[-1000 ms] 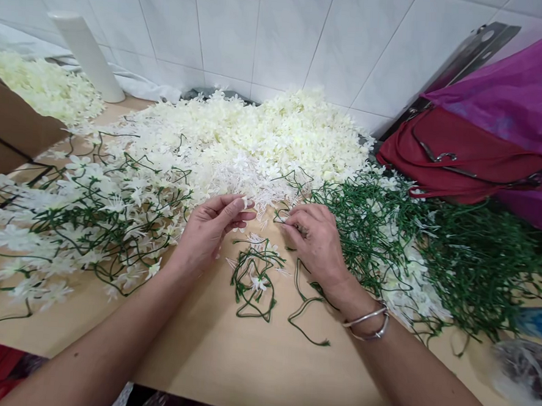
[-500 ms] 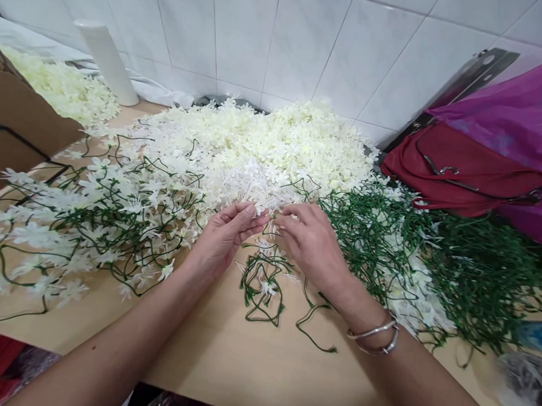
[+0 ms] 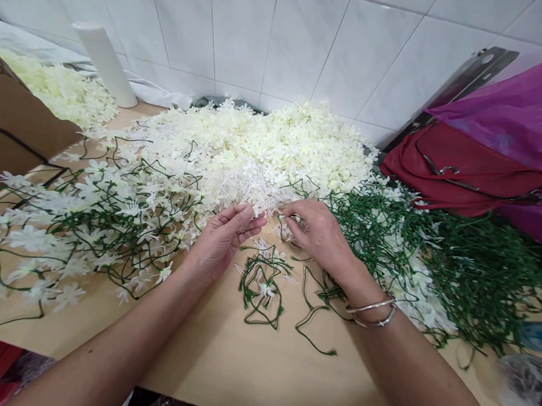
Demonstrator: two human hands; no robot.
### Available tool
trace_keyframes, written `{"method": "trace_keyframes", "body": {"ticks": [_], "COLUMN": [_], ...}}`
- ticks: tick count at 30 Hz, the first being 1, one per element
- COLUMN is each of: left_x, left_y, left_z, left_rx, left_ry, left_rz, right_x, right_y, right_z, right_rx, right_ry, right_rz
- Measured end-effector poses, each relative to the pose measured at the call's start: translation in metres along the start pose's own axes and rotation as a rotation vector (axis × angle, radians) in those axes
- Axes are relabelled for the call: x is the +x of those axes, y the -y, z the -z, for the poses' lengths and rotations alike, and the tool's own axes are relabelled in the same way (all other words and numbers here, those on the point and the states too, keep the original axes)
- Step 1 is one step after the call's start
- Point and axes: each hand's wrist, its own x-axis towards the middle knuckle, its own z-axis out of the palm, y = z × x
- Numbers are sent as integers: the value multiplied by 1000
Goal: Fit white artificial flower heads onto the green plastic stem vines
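My left hand (image 3: 223, 240) pinches a small white artificial flower (image 3: 256, 211) between thumb and fingers at the middle of the table. Just right of it and apart from it, my right hand (image 3: 317, 233), with bangles on the wrist, has thumb and forefinger pressed together. A tiny pale bit shows at those fingertips, too small to name. Below the hands lies a small tangle of green stems (image 3: 263, 288) with white stamens. To the left spread white flowers on green stems (image 3: 96, 210). Behind the hands rises a heap of loose cream blossoms (image 3: 288, 140).
Green stems (image 3: 473, 270) are piled at the right, below a red bag (image 3: 466, 169) and a purple plastic bag (image 3: 529, 102). A cardboard box (image 3: 23, 114) and a white roll (image 3: 105, 64) stand at left. A tiled wall (image 3: 244, 36) closes the back.
My right hand has moved slightly right, away from the left hand, widening the gap between them. My left hand stays nearly in place with the white flower.
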Motion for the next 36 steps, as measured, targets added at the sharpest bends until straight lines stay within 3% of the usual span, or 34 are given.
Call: {"method": "trace_keyframes", "body": {"ticks": [3, 5, 11, 14, 18, 24, 29, 36], "left_x": [-1, -1, 0, -1, -3, -3, -6, -9], "left_y": [0, 0, 0, -1, 0, 7, 5, 4], "left_z": [-2, -3, -6, -8, -10, -8, -10, -12], "left_rx": [25, 43, 49, 52, 60, 153, 386, 595], "left_ry": [-6, -16, -28, -27, -16, 46, 68, 81], "left_rz": [-14, -24, -63, -67, -81, -131, -240, -403], "right_x": [1, 3, 5, 6, 6, 4, 4, 4], "right_y": [3, 9, 24, 26, 28, 36, 39, 46], "right_z": [7, 9, 6, 4, 3, -1, -2, -2], "right_rx": [200, 379, 784, 731, 478, 713, 797, 726], "right_ry": [-116, -126, 61, 74, -100, 49, 50, 13], "right_rz": [-176, -306, -539, -556, -427, -571, -648, -646]}}
